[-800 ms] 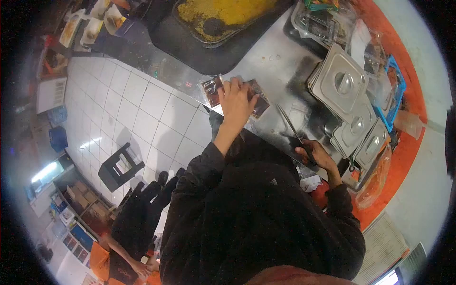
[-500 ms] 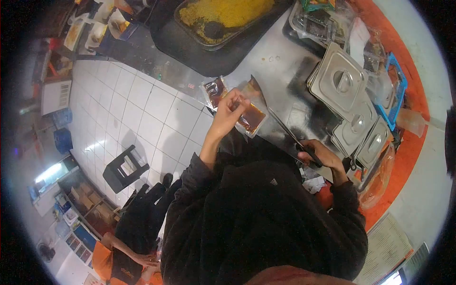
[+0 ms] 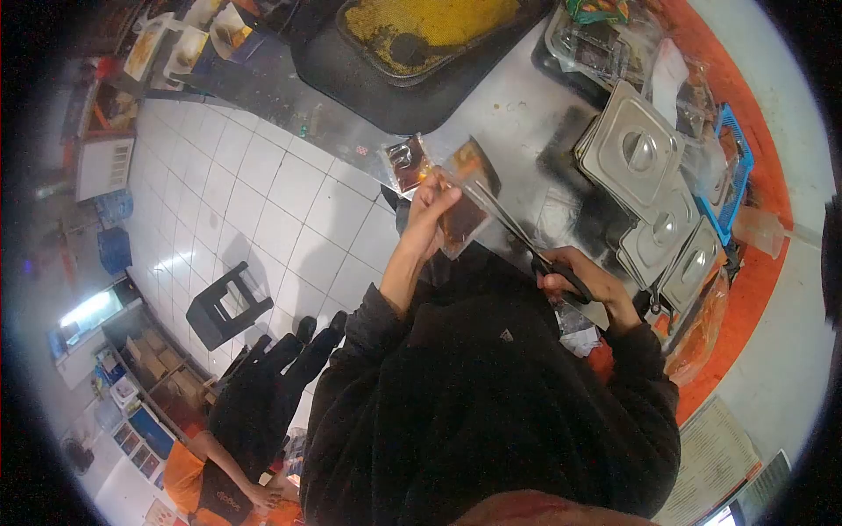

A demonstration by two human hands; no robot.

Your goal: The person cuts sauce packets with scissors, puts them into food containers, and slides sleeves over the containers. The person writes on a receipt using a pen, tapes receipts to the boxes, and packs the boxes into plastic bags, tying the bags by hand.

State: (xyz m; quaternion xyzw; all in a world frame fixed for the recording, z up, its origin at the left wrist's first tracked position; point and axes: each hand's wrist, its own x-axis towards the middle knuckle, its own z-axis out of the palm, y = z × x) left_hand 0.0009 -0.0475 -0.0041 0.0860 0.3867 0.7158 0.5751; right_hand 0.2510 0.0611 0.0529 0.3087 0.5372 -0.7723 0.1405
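Observation:
My left hand (image 3: 425, 217) pinches a clear sachet of dark reddish-brown sauce (image 3: 465, 226) by its upper part, near the counter's front edge. In my right hand (image 3: 586, 279) is a pair of black-handled scissors (image 3: 519, 230), the blades parted and their tips at the sachet's top edge. Whether the blades touch the plastic, I cannot tell. A second sauce sachet (image 3: 405, 164) lies on the counter just beyond my left hand. Behind the held sachet sits a small dark container with something orange-brown on it (image 3: 474, 162), partly hidden.
Steel lidded pans (image 3: 636, 149) stand on the right of the metal counter (image 3: 500, 105). A blue basket (image 3: 735, 171) is beside them. At the back, a mesh tray with yellow contents (image 3: 421, 31) rests on a black tray (image 3: 324, 74). A black stool (image 3: 228, 307) and a seated person (image 3: 254, 394) are left.
The scissors have come left to the sachet, and their blades have spread apart. My left hand has turned a little, with the sachet now hanging more upright.

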